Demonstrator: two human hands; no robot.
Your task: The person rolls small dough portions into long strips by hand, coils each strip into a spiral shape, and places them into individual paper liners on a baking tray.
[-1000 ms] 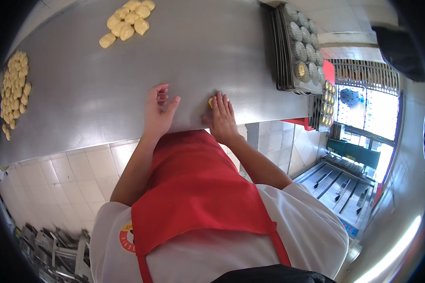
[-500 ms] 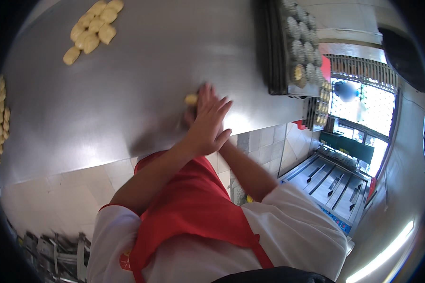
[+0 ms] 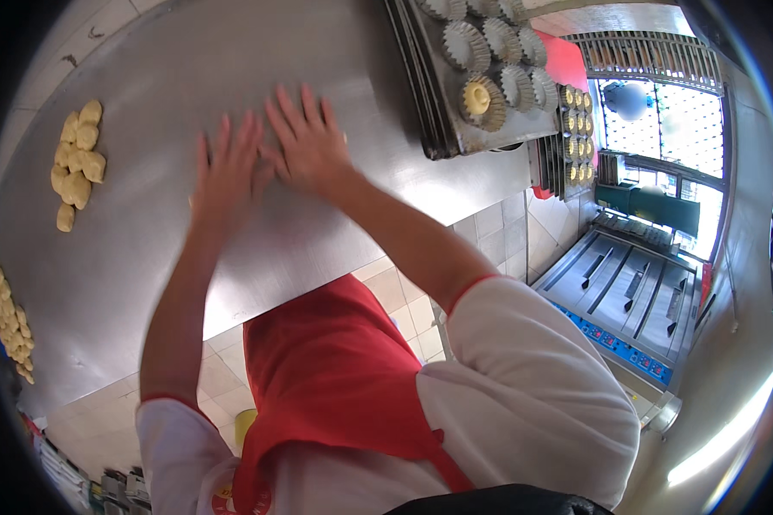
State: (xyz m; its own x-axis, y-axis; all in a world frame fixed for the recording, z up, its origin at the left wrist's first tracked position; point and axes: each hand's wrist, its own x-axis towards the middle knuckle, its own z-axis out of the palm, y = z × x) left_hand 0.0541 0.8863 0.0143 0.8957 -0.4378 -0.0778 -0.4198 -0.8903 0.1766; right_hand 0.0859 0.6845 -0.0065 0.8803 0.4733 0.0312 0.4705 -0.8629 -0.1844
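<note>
My left hand [image 3: 228,167] lies flat on the metal table [image 3: 258,240], fingers spread and partly blurred. Beside it, palm down, is my right hand [image 3: 313,146], its fingers stretched out and its thumb near the left hand. A sliver of pale yellow dough [image 3: 345,137] peeks out at the right hand's outer edge, and a faint yellow bit shows by the left hand's outer side. The palms hide the rest, so its shape cannot be told. To the left sits a cluster of dough pieces [image 3: 76,163].
Many smaller dough pieces [image 3: 9,322] lie at the table's far left edge. At right, stacked dark trays [image 3: 429,129] carry fluted tins; one tin [image 3: 483,101] holds coiled dough. Beyond stand another stack with filled tins [image 3: 575,137] and a metal appliance [image 3: 623,287].
My hands were stacked, left over right, beside a dough piece; now they lie apart, side by side, farther out on the table. The view has shifted too, with the tray stack appearing closer.
</note>
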